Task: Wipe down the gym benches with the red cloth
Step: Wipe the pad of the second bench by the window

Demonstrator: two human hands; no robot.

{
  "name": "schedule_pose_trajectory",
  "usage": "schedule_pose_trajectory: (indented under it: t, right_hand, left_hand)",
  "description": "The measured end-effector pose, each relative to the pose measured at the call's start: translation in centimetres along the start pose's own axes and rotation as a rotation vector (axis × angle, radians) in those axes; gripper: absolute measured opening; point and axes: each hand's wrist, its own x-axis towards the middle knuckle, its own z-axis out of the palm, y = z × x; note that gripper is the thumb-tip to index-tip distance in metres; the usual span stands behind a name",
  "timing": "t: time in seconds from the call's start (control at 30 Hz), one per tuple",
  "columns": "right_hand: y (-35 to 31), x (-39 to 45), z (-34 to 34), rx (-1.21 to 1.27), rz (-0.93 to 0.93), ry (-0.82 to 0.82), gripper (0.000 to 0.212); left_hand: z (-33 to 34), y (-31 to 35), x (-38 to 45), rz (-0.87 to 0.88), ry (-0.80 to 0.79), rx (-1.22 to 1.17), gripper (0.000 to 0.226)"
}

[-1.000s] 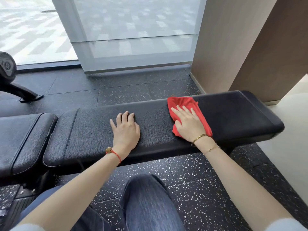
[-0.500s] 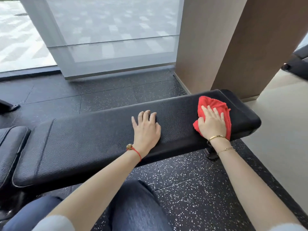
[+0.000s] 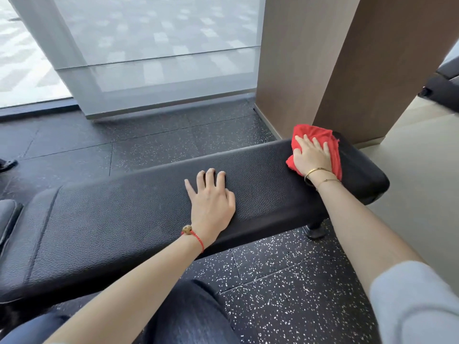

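A long black padded gym bench [image 3: 124, 219] runs from lower left to the right. My right hand [image 3: 311, 155] presses flat on the red cloth [image 3: 315, 134], which lies bunched near the bench's far right end, at its back edge. My left hand [image 3: 211, 202] rests flat on the pad around the middle, fingers spread, holding nothing. The part of the cloth under my palm is hidden.
A second black pad [image 3: 7, 214] adjoins the bench at the left edge. A wood-panelled column [image 3: 310, 58] stands close behind the bench's right end. A glass wall [image 3: 149, 45] lies beyond the speckled rubber floor [image 3: 285, 281]. My knee [image 3: 188, 316] is in front of the bench.
My right hand has slid the red cloth rightward along the bench to its far end. My left hand has also moved right along the pad.
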Motion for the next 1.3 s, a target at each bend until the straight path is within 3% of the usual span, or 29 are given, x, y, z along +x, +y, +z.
schedule_pose_trajectory:
  t: [0.37,0.57,0.77,0.9,1.13,1.3]
  right_hand:
    - [-9.3,-8.2,2.3,0.073,-0.548,-0.09,0.055]
    - [-9.3,-8.4,1.5,0.102,-0.502,-0.121,0.053]
    - [-14.0,-7.6,2.8,0.065,-0.414,-0.104,0.053]
    - [-20.4,-8.7,4.2,0.058,-0.533,-0.128,0.053]
    - [-33.7,-16.0,6.9,0.035,-0.868,-0.194,0.056]
    - [-36.7,-19.8,8.0,0.028,-0.996,-0.197,0.056]
  left_hand:
    - [-0.4,-0.4,-0.3,0.0,0.002,-0.061,0.047]
    - [-1.3,-2.9,-1.7,0.019,0.021,-0.048,0.046]
    - [-4.0,-12.8,-3.4,-0.114,0.102,0.021,0.042]
    - [-5.9,-19.3,-4.4,-0.255,0.19,0.053,0.039]
    - [-7.8,-26.3,-7.5,-0.428,0.213,0.105,0.036]
    - [-8.4,-27.9,-9.4,-0.449,0.253,0.065,0.041]
